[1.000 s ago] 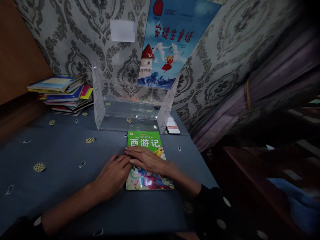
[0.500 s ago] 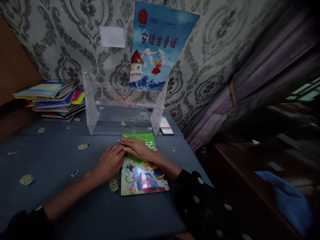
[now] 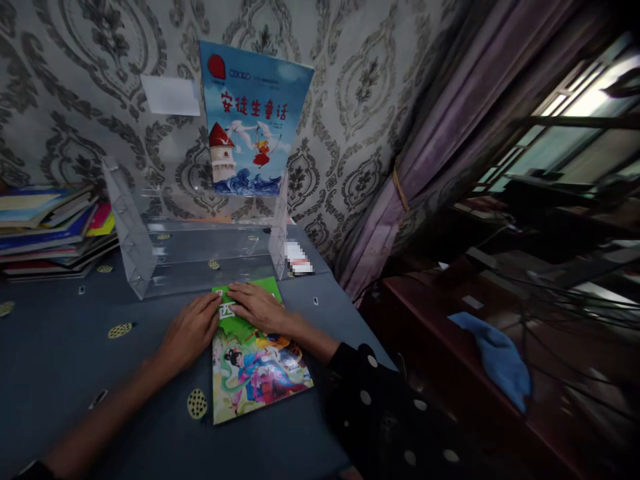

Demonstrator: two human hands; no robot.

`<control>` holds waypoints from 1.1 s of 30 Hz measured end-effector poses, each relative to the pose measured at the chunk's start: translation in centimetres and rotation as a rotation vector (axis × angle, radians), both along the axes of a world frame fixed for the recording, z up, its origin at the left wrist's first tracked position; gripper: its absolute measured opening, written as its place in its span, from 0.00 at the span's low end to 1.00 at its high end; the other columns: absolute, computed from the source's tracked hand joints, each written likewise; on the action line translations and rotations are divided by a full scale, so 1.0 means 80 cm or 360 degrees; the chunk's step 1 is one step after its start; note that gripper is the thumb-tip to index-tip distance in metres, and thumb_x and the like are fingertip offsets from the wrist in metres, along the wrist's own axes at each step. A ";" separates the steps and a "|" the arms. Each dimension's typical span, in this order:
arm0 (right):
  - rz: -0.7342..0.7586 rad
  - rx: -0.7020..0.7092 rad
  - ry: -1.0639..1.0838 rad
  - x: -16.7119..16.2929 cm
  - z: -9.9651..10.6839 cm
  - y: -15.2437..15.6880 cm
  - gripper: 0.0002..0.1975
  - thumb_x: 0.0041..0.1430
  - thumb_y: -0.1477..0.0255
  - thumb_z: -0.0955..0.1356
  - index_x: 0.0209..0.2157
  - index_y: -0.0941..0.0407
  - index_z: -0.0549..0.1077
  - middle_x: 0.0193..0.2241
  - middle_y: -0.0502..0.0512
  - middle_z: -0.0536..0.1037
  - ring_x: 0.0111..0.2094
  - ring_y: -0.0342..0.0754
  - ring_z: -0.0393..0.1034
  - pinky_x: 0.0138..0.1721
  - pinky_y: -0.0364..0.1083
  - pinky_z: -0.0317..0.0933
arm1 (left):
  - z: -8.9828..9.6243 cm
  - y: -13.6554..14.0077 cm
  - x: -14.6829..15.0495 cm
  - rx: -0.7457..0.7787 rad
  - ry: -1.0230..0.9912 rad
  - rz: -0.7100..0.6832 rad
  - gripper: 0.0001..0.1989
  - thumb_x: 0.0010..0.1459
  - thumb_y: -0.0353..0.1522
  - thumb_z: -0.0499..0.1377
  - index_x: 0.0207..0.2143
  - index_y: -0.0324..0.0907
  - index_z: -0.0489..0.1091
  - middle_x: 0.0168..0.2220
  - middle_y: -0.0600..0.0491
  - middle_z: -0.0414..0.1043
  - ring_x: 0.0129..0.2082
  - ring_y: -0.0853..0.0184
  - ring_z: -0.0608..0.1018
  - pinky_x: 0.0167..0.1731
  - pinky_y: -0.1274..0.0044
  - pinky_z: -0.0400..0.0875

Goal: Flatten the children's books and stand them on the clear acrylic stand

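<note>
— Blue-grey cloth (image 3: pixel 150 433) covers the table; how many hands on it?
— Two, palms down, fingers outstretched, neither clenched. The right hand (image 3: pixel 257 308) lies across the upper cover of one green book (image 3: pixel 265 373), its forearm angling in from four o'clock. The left hand (image 3: pixel 187 330) slants in from eight, fingertips at the book's left edge.
— And around that book?
— One clear stand (image 3: pixel 133 247) at eleven, one blue book (image 3: pixel 280 150) upright at twelve, one stack of books (image 3: pixel 45 230) at ten.

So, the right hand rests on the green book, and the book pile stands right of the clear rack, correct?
No: the head view shows the book pile left of the clear rack; the right hand rests on the green book.
</note>
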State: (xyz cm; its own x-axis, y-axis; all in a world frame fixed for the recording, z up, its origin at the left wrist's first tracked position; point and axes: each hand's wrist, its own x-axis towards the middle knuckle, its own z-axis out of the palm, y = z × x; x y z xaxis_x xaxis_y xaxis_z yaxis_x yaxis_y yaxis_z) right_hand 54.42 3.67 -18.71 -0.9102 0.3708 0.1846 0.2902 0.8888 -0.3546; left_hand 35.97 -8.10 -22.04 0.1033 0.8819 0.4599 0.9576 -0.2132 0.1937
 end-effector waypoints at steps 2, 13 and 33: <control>-0.0046 -0.0004 -0.0003 0.009 0.001 -0.001 0.22 0.72 0.65 0.62 0.61 0.60 0.68 0.64 0.64 0.67 0.67 0.53 0.57 0.68 0.56 0.49 | -0.003 0.002 0.000 0.0013 -0.0016 0.0000 0.20 0.69 0.34 0.46 0.55 0.39 0.70 0.55 0.43 0.72 0.54 0.57 0.75 0.56 0.61 0.70; -0.0401 -0.0010 0.0164 0.044 -0.014 0.008 0.18 0.70 0.68 0.64 0.58 0.54 0.71 0.60 0.61 0.72 0.63 0.51 0.62 0.67 0.59 0.47 | -0.010 0.002 0.000 0.0026 -0.0071 0.0060 0.21 0.69 0.36 0.45 0.56 0.42 0.70 0.57 0.44 0.72 0.55 0.56 0.75 0.56 0.60 0.71; -0.0932 -0.0113 0.0133 0.054 -0.017 -0.059 0.22 0.69 0.60 0.63 0.61 0.53 0.68 0.68 0.66 0.57 0.70 0.63 0.45 0.65 0.65 0.47 | 0.009 0.031 -0.010 -0.0257 -0.0232 -0.0137 0.22 0.65 0.37 0.46 0.54 0.40 0.72 0.57 0.45 0.73 0.56 0.58 0.76 0.58 0.64 0.70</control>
